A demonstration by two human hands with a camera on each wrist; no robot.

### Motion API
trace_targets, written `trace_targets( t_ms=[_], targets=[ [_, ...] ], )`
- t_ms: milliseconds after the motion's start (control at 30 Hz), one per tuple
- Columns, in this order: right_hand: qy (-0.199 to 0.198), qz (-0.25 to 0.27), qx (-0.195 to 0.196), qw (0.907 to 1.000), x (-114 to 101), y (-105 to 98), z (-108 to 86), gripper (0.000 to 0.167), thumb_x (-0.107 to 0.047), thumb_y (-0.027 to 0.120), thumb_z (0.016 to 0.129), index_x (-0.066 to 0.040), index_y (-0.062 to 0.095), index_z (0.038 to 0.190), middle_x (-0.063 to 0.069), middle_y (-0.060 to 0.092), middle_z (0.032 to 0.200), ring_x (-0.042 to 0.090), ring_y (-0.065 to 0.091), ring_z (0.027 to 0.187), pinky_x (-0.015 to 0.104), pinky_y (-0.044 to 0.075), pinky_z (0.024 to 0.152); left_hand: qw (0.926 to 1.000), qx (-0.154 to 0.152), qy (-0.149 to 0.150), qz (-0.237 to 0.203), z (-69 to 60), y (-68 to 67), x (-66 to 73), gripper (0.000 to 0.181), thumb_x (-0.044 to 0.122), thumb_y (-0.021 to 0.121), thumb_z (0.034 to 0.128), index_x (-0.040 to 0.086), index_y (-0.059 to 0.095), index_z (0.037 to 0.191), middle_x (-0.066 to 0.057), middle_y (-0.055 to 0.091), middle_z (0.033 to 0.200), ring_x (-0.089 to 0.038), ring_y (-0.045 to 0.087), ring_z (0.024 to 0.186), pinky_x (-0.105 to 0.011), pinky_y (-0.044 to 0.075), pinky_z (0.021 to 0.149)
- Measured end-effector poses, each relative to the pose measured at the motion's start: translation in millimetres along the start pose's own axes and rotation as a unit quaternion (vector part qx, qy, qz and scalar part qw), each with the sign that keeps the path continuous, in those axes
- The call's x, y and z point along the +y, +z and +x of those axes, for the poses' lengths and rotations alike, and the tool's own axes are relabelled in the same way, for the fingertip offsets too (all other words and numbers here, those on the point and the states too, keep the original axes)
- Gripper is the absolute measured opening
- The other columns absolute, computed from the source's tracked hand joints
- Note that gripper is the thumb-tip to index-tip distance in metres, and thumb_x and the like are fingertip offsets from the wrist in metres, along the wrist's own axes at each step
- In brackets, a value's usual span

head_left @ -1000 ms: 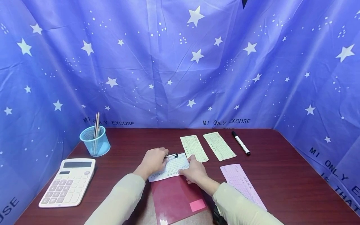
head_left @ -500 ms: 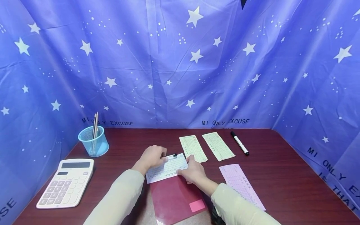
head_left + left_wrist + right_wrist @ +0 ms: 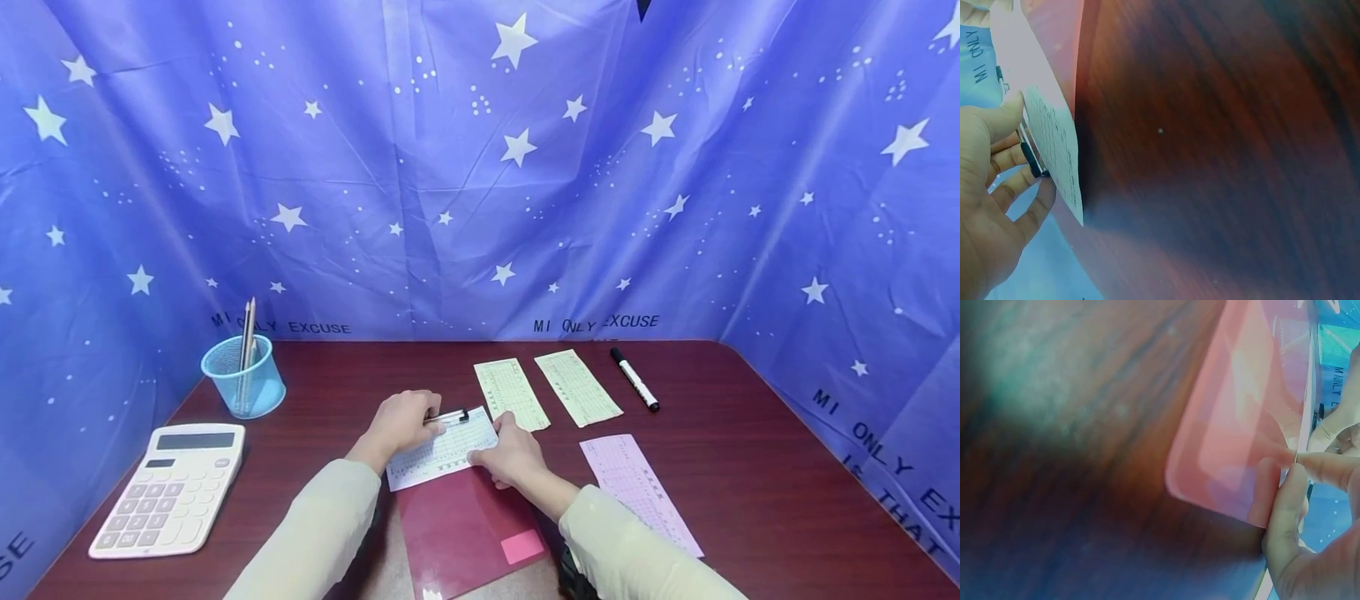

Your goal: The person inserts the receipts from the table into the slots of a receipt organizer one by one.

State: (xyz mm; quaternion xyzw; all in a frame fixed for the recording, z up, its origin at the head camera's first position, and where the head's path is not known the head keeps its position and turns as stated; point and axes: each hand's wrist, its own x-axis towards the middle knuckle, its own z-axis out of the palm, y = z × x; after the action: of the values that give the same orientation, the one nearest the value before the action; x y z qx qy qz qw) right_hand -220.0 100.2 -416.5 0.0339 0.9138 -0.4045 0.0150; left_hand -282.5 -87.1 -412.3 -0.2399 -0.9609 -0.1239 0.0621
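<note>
A red folder (image 3: 457, 533) with a pink label lies at the table's front, tilted slightly. Across its top sits a white printed form (image 3: 442, 454), beside a metal clip (image 3: 463, 415) with black tips. My left hand (image 3: 403, 423) holds the clip end of the folder. In the left wrist view, its thumb presses by the rod and its fingers curl behind the black-tipped clip (image 3: 1030, 160). With thumb and forefinger my right hand (image 3: 517, 454) pinches the form's right edge. In the right wrist view, the folder (image 3: 1210, 456) looks translucent beside that pinch. Whether the rod lies over the form is unclear.
Two pale green forms (image 3: 512, 393) (image 3: 577, 387) lie behind the right hand, with a black-and-white marker (image 3: 634, 380) right of them. A pink form (image 3: 641, 494) lies by the right sleeve. Leftward are a calculator (image 3: 168, 487) and a blue mesh cup (image 3: 243, 379) with pencils.
The head view has drifted slightly to the right. Both hands keep their places, with small finger shifts at the clip; the metal rod shows more plainly now than half a second ago.
</note>
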Motion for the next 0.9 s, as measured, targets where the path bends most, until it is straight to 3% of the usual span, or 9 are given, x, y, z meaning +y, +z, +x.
trace_targets(
  t_ms=[167, 333, 433, 567, 733, 900],
  targets=[
    [0.009, 0.024, -0.014, 0.9996, -2, -2, 1.2, 0.049, -0.012, 0.082, 0.076, -0.002, 0.047, 0.110, 0.010, 0.057, 0.059, 0.012, 0.056, 0.037, 0.030, 0.052, 0.041, 0.9999, 0.005, 0.006, 0.009, -1.1, 1.2, -0.2, 0.032, 0.024, 0.082, 0.0853, 0.017, 0.052, 0.077, 0.006, 0.052, 0.075, -0.017, 0.050, 0.069, -0.040, 0.045, 0.065],
    [0.027, 0.107, -0.079, 0.9908, -3, -13, -0.4, 0.048, -0.009, 0.078, 0.081, 0.001, 0.045, 0.115, 0.013, 0.058, 0.068, 0.015, 0.057, 0.045, 0.034, 0.056, 0.047, 0.9998, 0.009, 0.009, 0.017, -2.2, 1.4, 0.6, 0.034, 0.023, 0.082, 0.0851, 0.017, 0.050, 0.077, 0.005, 0.051, 0.075, -0.018, 0.051, 0.069, -0.041, 0.046, 0.066],
    [0.032, 0.129, -0.115, 0.9844, 0, -26, -3.2, 0.046, -0.010, 0.075, 0.085, 0.003, 0.046, 0.119, 0.014, 0.061, 0.073, 0.018, 0.060, 0.052, 0.036, 0.058, 0.052, 0.9996, 0.015, 0.013, 0.018, -1.6, 2.2, 0.9, 0.035, 0.023, 0.082, 0.0847, 0.017, 0.048, 0.076, 0.005, 0.050, 0.074, -0.018, 0.050, 0.069, -0.040, 0.045, 0.064],
    [0.004, 0.127, -0.134, 0.9829, 13, -55, -5.5, 0.041, -0.011, 0.074, 0.090, 0.006, 0.053, 0.120, 0.013, 0.064, 0.082, 0.019, 0.064, 0.060, 0.036, 0.058, 0.059, 0.9994, 0.020, 0.016, 0.022, 0.0, 3.1, 2.0, 0.036, 0.023, 0.082, 0.0843, 0.017, 0.048, 0.074, 0.006, 0.048, 0.073, -0.018, 0.048, 0.068, -0.040, 0.044, 0.064],
    [-0.063, 0.093, -0.142, 0.9835, 46, -111, 0.6, 0.034, -0.008, 0.073, 0.090, 0.010, 0.060, 0.115, 0.008, 0.064, 0.086, 0.019, 0.065, 0.071, 0.036, 0.057, 0.065, 0.9994, 0.014, 0.017, 0.027, 1.1, 2.8, 2.8, 0.035, 0.025, 0.082, 0.0846, 0.017, 0.049, 0.075, 0.006, 0.047, 0.073, -0.017, 0.047, 0.069, -0.039, 0.044, 0.064],
    [-0.098, -0.033, -0.102, 0.9894, 80, -153, 4.6, 0.033, -0.010, 0.082, 0.080, 0.003, 0.068, 0.108, 0.005, 0.065, 0.088, 0.018, 0.058, 0.080, 0.033, 0.049, 0.068, 0.9994, 0.003, 0.006, 0.034, 0.8, 2.6, 1.3, 0.035, 0.026, 0.081, 0.0856, 0.017, 0.049, 0.075, 0.006, 0.047, 0.072, -0.017, 0.047, 0.069, -0.039, 0.043, 0.064]
  ],
)
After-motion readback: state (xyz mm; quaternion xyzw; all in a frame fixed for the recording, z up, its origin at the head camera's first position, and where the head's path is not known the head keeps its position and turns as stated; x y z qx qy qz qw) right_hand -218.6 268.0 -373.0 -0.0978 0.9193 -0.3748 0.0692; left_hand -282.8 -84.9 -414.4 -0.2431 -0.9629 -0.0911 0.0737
